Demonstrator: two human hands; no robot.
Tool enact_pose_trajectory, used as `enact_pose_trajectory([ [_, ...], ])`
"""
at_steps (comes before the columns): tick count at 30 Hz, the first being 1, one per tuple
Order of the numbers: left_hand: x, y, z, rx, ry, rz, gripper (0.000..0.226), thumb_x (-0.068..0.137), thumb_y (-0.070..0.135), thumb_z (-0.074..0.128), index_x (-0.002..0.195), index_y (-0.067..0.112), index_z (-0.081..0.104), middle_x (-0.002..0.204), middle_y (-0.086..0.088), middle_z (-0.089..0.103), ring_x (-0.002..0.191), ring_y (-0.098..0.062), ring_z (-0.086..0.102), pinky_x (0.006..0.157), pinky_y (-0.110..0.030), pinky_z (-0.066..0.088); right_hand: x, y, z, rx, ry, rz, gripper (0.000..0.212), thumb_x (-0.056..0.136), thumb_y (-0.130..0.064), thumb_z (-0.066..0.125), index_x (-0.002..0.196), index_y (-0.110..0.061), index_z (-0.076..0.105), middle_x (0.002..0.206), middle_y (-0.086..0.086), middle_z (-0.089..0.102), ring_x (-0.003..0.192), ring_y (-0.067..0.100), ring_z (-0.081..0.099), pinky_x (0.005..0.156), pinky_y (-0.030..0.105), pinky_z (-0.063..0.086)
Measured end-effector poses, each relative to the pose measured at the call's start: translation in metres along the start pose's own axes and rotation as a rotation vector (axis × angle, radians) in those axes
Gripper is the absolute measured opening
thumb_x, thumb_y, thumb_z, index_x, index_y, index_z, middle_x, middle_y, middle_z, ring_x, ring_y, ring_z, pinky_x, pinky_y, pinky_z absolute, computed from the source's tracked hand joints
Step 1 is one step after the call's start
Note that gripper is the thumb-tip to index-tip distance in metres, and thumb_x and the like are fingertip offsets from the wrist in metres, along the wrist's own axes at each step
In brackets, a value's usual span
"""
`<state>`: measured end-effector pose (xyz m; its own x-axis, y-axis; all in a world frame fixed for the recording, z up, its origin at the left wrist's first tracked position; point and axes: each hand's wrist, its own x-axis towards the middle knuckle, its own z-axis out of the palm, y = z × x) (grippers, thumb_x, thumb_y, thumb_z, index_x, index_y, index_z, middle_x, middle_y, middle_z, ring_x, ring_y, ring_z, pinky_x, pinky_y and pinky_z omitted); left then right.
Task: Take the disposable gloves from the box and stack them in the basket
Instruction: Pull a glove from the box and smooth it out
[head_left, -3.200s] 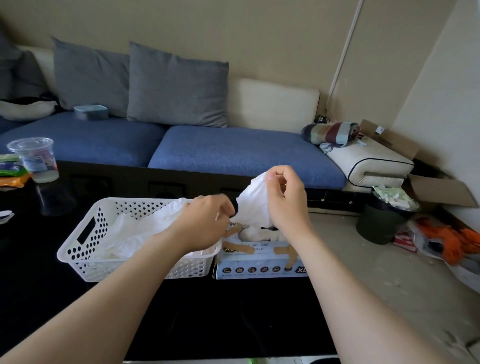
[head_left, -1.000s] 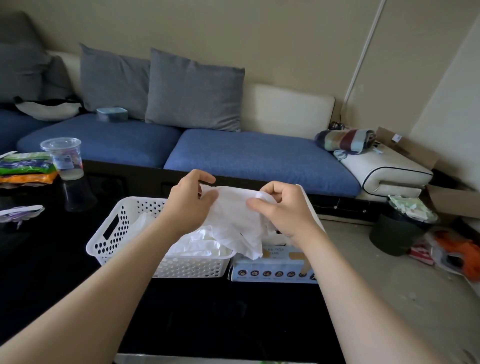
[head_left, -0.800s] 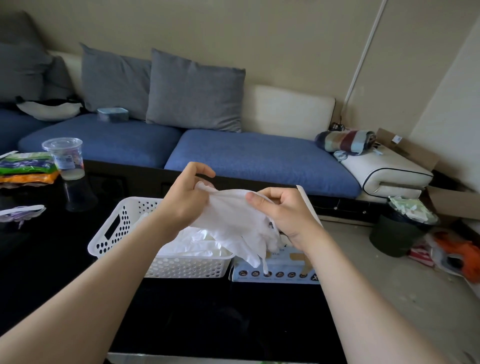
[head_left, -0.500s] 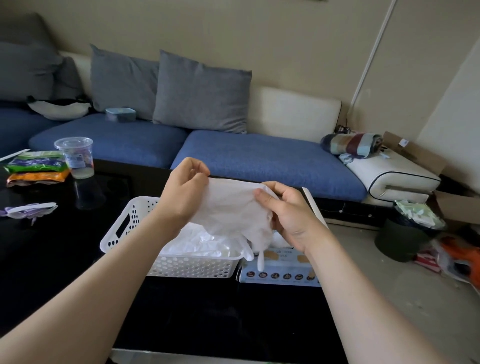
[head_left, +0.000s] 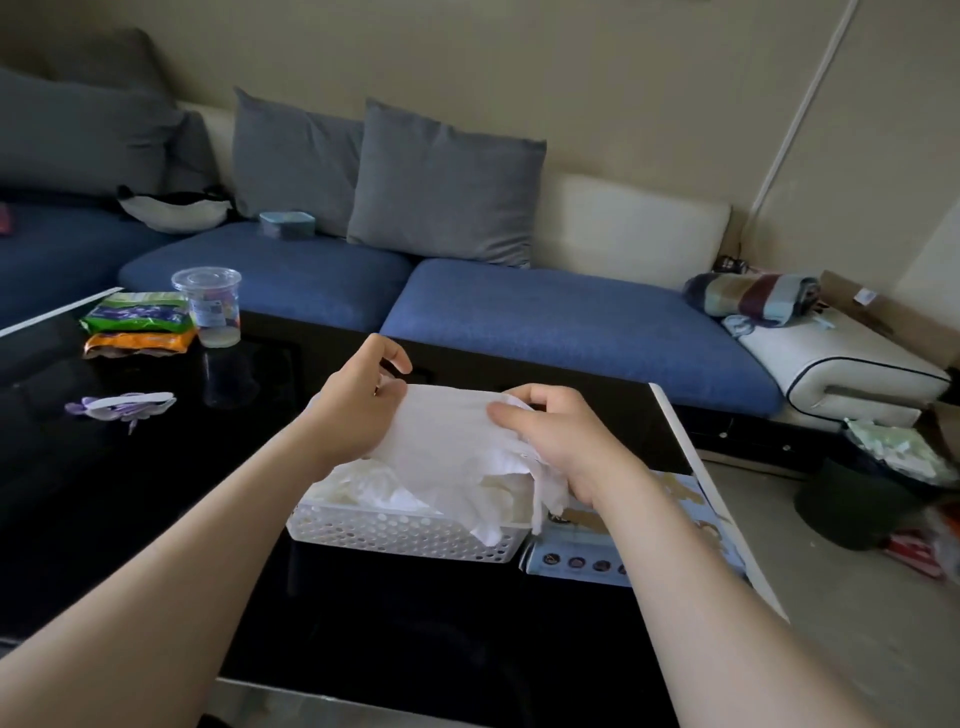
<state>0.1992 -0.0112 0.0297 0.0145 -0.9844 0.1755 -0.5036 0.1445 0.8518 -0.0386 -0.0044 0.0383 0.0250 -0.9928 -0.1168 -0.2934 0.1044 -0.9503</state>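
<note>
So, a thin white translucent disposable glove (head_left: 447, 441) is held up, stretched between both hands, right above the white perforated plastic basket (head_left: 405, 535). The basket sits on the glossy black table (head_left: 156, 493), with the light blue cardboard glove box (head_left: 587, 551) just beside its right end. The glove's left edge is pinched by the left hand (head_left: 358, 405), thumb and fingers curled onto it. The right edge is gripped by the right hand (head_left: 550, 441), thumb on top and fingers folded round the bunched-up part, so neither hand is free. The glove's finger end is left dangling, drooped over the basket's near right corner and a bit down the outside wall. A crumpled pile of white gloves (head_left: 374, 486) can be seen inside the basket, so some of the job looks done. How many are left in the box can't be told, since the opening is hidden behind the right wrist. The step in hand is probably the flatten-it-out bit just ahead of laying the glove down. What's called for next, at a guess: the glove gets lowered flat onto the pile, and the hanging fingers are brought inside the rim rather than draped over it. Both pinches should be let go together so the flimsy film isn't dragged back up. After that the box would be reached for.
</note>
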Motion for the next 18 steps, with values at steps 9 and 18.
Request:
enact_pose_trajectory([
  [9, 0.011, -0.038, -0.003, 0.570, 0.163, -0.082, 0.017, 0.105, 0.009, 0.049, 0.114, 0.024, 0.048, 0.110, -0.004, 0.051, 0.083, -0.023, 0.054, 0.064, -0.043, 0.046, 0.028, 0.008, 0.038, -0.637, 0.340, -0.288, 0.017, 0.096, -0.027, 0.076, 0.110, -0.029, 0.068, 0.106, -0.005, 0.065, 0.088, 0.010, 0.059, 0.069, 0.032, 0.050],
  [18, 0.015, -0.023, 0.016, 0.767, -0.132, 0.219, 0.028, 0.105, 0.023, 0.057, 0.130, 0.034, 0.059, 0.129, 0.002, 0.051, 0.121, -0.024, 0.048, 0.087, -0.033, 0.043, 0.014, -0.013, 0.043, -0.829, 0.099, -0.428, 0.037, 0.097, -0.036, 0.071, 0.132, -0.025, 0.070, 0.125, -0.002, 0.063, 0.126, 0.021, 0.049, 0.095, 0.037, 0.052],
])
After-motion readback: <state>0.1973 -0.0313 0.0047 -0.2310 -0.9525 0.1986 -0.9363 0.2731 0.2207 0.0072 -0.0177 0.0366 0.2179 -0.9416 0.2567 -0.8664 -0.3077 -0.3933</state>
